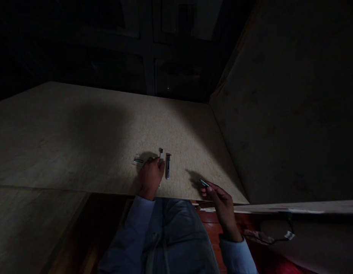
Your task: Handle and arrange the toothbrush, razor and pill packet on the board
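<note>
Over the table, my right hand (222, 199) is closed in a pinch on a small dark bar with a greenish strip (204, 183), which looks like a razor cartridge. My left hand (152, 175) rests low at the tabletop, its fingers closed on a slim light-grey piece with a dark tip (161, 153); most of that piece is hidden. Just right of these fingers lies a razor (168, 167) with a dark blue handle, its head pointing away from me. Left of the hand sits a similar dark-green bar (138, 160) beside some clear plastic.
The pale patterned tabletop (107, 133) ends at a front edge close to my lap. A tall pale panel (293, 106) rises along the right side. Dark window-like frames (149, 68) stand behind the table. A dark cable (279, 239) lies at lower right.
</note>
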Available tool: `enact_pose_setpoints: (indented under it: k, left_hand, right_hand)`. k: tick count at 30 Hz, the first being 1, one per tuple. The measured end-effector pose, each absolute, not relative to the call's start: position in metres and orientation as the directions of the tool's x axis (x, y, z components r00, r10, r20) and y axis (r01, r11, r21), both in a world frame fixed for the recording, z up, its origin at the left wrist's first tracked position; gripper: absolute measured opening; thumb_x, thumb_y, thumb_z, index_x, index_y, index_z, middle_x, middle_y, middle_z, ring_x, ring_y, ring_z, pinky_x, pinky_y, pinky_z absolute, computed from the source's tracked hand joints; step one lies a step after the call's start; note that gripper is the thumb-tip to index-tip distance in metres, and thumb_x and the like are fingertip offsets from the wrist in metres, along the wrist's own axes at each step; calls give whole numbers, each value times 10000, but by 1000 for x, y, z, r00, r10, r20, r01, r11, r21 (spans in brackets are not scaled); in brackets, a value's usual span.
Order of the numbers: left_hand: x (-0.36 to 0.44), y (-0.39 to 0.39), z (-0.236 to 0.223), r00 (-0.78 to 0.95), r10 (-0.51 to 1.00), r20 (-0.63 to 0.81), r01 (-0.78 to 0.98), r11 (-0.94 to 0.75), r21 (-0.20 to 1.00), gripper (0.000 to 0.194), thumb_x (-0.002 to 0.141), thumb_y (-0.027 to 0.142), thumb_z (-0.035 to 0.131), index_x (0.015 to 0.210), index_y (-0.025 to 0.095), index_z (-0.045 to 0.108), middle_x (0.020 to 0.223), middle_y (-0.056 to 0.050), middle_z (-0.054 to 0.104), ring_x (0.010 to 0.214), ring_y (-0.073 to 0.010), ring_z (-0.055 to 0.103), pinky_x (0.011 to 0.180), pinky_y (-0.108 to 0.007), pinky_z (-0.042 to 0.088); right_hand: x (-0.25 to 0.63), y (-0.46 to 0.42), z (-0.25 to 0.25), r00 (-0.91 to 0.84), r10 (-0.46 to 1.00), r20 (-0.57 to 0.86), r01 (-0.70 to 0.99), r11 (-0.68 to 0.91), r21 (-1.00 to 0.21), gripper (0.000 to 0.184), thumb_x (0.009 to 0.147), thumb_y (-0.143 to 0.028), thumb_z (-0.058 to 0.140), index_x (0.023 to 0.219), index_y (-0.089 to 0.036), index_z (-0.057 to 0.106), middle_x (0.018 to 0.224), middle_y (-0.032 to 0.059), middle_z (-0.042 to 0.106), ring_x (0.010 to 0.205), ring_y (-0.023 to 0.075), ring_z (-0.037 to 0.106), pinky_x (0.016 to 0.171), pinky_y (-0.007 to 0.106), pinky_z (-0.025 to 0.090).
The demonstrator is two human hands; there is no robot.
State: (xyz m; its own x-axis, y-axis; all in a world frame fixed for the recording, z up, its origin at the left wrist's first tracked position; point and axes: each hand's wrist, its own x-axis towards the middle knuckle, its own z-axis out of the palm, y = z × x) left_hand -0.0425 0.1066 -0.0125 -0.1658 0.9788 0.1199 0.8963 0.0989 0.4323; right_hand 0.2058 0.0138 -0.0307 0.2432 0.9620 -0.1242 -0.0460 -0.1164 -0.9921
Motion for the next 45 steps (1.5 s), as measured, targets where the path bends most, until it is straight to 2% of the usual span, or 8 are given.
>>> enact_pose_setpoints:
  k: [4, 9, 19, 24, 28, 32, 38, 45]
  left_hand:
    - [-35, 102, -12, -115, 977, 177, 870, 13, 493, 317, 940, 422, 572, 1051, 208, 777, 995, -116, 750, 869, -246, 707, 734, -316, 506]
    - [-20, 103, -9, -38, 995, 90, 882, -9, 472, 272, 892, 381, 660, 1072, 206, 764, 1006, -115, 750, 911, -240, 706, 790, -305, 513]
    - [-17, 105, -10, -47, 997, 61, 888, 13, 459, 312, 914, 277, 597, 1186, 189, 721, 1061, -140, 748, 953, -274, 708, 781, -336, 522]
    - [-23, 100, -16, -89, 976, 199, 835, -36, 549, 266, 915, 272, 576, 1112, 189, 735, 1007, -121, 739, 910, -247, 695, 795, -329, 521]
    - [-40, 94, -32, -175, 916, 361, 738, -121, 664, 267, 904, 292, 546, 1016, 158, 747, 905, -111, 726, 820, -235, 682, 767, -339, 528]
    - [-57, 90, -51, -243, 869, 431, 669, -172, 723, 263, 882, 312, 529, 899, 166, 747, 849, -96, 735, 788, -225, 681, 760, -343, 532]
    - [-64, 89, -58, -264, 892, 367, 611, -141, 779, 275, 855, 354, 549, 894, 177, 757, 874, -79, 761, 788, -218, 699, 753, -339, 544]
    - [-68, 88, -58, -258, 910, 324, 528, -147, 836, 270, 842, 379, 566, 899, 192, 752, 903, -61, 772, 839, -213, 712, 771, -322, 560]
  right_hand:
    - [206, 14, -33, 240, 963, -120, -32, -116, -993, 385, 750, -535, 798, 979, -226, 816, 821, 80, 801, 702, 230, 720, 658, 383, 614]
    - [206, 14, -35, 240, 964, -112, -23, -110, -994, 382, 763, -530, 789, 995, -227, 815, 829, 83, 800, 707, 239, 718, 613, 372, 604]
    - [208, 13, -35, 228, 965, -127, -27, -124, -992, 346, 777, -524, 776, 980, -247, 814, 835, 79, 799, 719, 238, 721, 573, 337, 581]
    - [206, 14, -33, 263, 957, -122, -41, -115, -993, 358, 767, -525, 789, 968, -229, 814, 802, 66, 792, 708, 220, 714, 680, 368, 602]
    - [211, 12, -34, 337, 936, -98, -20, -97, -995, 384, 800, -540, 749, 981, -206, 806, 823, 74, 795, 678, 211, 698, 625, 339, 584]
    - [236, 12, -37, 463, 886, -6, 187, -105, -977, 487, 826, -578, 684, 1060, -165, 795, 883, 110, 807, 724, 239, 718, 656, 340, 574]
    - [278, 19, -31, 530, 829, 181, 691, -298, -658, 512, 939, -506, 502, 1136, -128, 785, 1075, 182, 784, 967, 318, 740, 742, 329, 540]
    - [271, 35, -7, 692, 717, -87, 693, -693, -198, 405, 1006, -416, 482, 1227, -206, 750, 1006, 207, 785, 985, 345, 748, 788, 374, 524]
